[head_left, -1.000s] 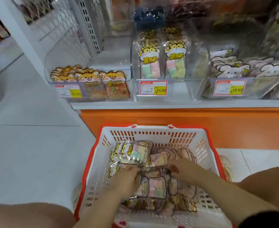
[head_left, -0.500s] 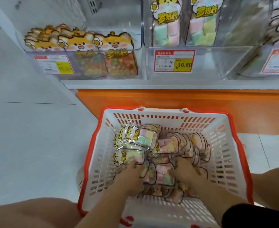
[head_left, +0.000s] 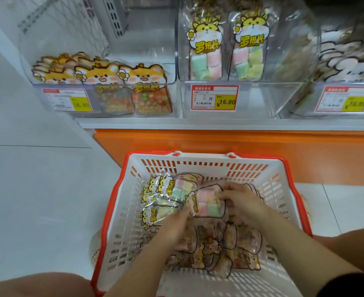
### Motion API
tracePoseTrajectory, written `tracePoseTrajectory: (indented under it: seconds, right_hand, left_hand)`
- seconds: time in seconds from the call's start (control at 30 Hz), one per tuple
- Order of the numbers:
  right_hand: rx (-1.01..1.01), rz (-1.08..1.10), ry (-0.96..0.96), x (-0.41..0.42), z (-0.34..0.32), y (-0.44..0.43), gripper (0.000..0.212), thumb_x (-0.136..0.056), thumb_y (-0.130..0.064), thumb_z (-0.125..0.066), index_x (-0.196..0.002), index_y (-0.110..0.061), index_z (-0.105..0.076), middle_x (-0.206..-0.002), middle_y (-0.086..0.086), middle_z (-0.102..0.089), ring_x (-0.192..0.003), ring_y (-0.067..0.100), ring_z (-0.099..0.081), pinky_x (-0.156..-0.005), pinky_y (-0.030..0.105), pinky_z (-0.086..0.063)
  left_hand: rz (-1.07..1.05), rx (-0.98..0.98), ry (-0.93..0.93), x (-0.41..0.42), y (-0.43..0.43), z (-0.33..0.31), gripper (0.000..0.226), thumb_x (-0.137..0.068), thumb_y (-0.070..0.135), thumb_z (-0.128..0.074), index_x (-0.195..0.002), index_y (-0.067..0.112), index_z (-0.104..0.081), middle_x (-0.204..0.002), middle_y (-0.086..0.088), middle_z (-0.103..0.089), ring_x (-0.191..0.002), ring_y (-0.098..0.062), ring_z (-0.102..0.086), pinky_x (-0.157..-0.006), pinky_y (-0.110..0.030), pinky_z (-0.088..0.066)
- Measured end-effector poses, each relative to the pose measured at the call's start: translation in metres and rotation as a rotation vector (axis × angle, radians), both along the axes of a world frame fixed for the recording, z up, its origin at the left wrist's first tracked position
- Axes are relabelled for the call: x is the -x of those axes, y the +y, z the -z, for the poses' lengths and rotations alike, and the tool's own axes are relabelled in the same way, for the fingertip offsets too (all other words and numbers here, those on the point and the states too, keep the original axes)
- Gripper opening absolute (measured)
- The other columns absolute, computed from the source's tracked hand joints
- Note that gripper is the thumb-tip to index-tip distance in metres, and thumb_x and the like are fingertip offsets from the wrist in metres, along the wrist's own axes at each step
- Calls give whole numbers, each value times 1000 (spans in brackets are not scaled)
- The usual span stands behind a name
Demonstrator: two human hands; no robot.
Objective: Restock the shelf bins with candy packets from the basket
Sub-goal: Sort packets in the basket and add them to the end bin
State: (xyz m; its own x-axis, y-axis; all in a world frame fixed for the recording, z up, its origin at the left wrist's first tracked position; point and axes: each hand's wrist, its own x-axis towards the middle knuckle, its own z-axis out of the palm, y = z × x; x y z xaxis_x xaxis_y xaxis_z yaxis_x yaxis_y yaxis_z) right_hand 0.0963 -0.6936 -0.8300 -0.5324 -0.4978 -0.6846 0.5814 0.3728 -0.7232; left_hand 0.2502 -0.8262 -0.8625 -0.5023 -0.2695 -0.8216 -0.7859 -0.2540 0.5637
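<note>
A white basket with a red rim sits on the floor below the shelf and holds several clear candy packets. Both my hands are inside it. My left hand and my right hand grip the two ends of one packet of pink, green and white marshmallow cubes, raised a little above the pile. More marshmallow packets lie at the basket's back left. The clear middle shelf bin above holds two upright rows of the same marshmallow packets.
The left bin holds packets of mixed coloured candy with orange cat headers. The right bin holds white-headed packets. Price tags reading 16.80 are fixed on the bin fronts. An orange shelf base stands behind the basket. My knees flank the basket.
Both hands moved from the lower pile toward the basket's middle and took hold of a marshmallow packet, lifting it. The view has come closer to the shelf bins.
</note>
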Motion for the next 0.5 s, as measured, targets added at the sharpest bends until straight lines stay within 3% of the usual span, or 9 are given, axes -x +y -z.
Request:
tracePoseTrajectory:
  seconds: [0.07,0.17,0.23,0.27,0.33,0.4,0.5]
  right_hand:
    - [125,130,-138,-9,4,-1,15,-93,6,-55,-105,2,-63,-99,20,-71,-86,32,-70,-82,49,-59]
    - [91,-26,-196,-31,17,-2,14,-94,1,-59,-108,2,-62,-101,17,-73,-91,32,-71,-84,45,-58]
    - [14,-186,-187,-39,32,1,16,-93,-12,-67,-106,-2,-64,-109,15,-72,-98,31,-71,-90,47,-58]
    - [-38,-172,-166,-38,40,3,19,-92,-19,-70,-103,-4,-65,-109,14,-72,-97,29,-71,-88,47,-58]
    - [-209,-9,-37,-30,57,9,22,-90,-27,-73,-101,-8,-70,-97,12,-73,-84,29,-71,-74,40,-58]
    - [-412,130,128,-19,68,17,18,-92,-28,-69,-91,-9,-71,-73,10,-70,-66,28,-64,-64,36,-52]
    - [-440,187,10,-7,80,17,22,-94,-16,-67,-75,-4,-68,-66,14,-67,-65,30,-59,-62,37,-49]
  left_hand:
    - [-331,-266,118,1,-1,3,51,-93,59,-58,-130,24,-58,-117,-2,-73,-103,-19,-72,-82,-39,-55]
    - [-688,-288,212,0,-10,16,61,-87,26,-78,-136,10,-45,-116,-16,-72,-100,-33,-73,-90,-52,-57]
    - [-714,-156,194,-2,-15,18,50,-87,20,-77,-128,9,-51,-113,-15,-71,-91,-31,-72,-78,-45,-59]
    - [-711,-77,169,-3,-17,19,39,-88,21,-75,-118,7,-55,-107,-14,-70,-86,-29,-70,-71,-41,-56]
    - [-726,35,128,-5,-22,22,29,-91,22,-72,-106,1,-59,-101,-17,-73,-88,-34,-72,-76,-46,-57]
    - [-726,83,103,-6,-24,21,25,-91,25,-72,-98,3,-64,-97,-17,-75,-93,-39,-72,-84,-56,-56]
    - [-676,123,82,-5,-23,17,24,-92,24,-71,-88,3,-61,-95,-23,-73,-89,-39,-72,-77,-53,-58]
